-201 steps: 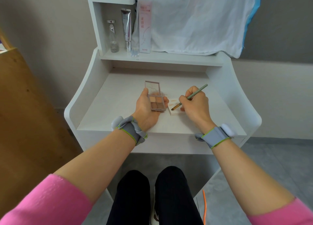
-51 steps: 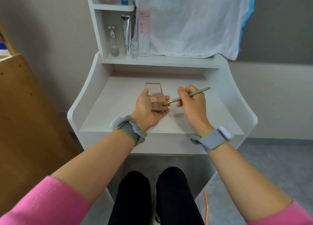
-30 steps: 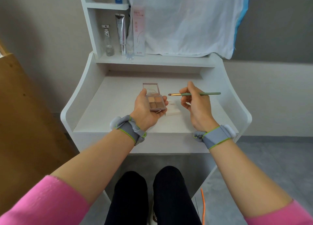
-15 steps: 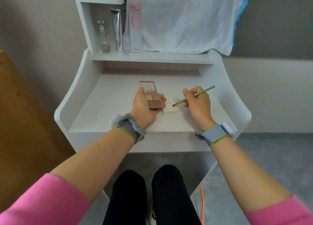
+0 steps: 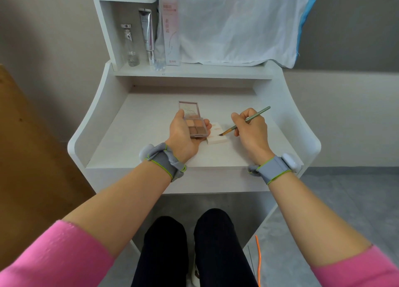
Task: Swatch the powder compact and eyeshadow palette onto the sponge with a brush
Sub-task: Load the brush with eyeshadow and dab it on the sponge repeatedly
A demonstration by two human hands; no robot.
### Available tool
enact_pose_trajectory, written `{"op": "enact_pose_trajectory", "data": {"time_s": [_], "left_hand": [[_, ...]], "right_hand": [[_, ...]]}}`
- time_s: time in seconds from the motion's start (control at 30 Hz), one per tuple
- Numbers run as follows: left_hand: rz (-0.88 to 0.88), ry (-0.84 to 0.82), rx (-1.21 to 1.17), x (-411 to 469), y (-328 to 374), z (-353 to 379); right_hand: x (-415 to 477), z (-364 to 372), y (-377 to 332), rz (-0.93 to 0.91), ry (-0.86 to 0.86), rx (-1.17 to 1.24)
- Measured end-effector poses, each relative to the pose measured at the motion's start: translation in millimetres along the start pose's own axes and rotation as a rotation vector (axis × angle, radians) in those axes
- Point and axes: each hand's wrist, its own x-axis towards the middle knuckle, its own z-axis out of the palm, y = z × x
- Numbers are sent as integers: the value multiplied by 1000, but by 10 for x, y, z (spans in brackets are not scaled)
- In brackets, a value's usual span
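Observation:
My left hand [image 5: 183,135] holds an open eyeshadow palette [image 5: 195,125] with several tan and brown pans, its clear lid tilted up behind. Just right of it a white sponge [image 5: 218,138] lies flat on the white desk [image 5: 140,135], with faint peach marks on its top. My right hand [image 5: 250,126] pinches a thin green brush [image 5: 251,119], and the brush tip touches the sponge's right part. No powder compact is visible.
A shelf behind the desk carries a glass bottle [image 5: 129,46], a silver tube [image 5: 148,34] and a pink box [image 5: 171,30]. A white cloth [image 5: 233,23] hangs over the upper back. Raised side walls flank the desk, and a wooden panel [image 5: 26,157] stands left.
My right hand lifted the brush off the palette, swung it right and lowered its tip onto the sponge. My left hand kept the palette in place.

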Motion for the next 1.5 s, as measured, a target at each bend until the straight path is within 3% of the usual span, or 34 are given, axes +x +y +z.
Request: {"op": "enact_pose_trajectory", "data": {"time_s": [1.5], "left_hand": [[2,-15,-25,-5,-13,-7]], "right_hand": [[3,1,28,8,89,24]]}}
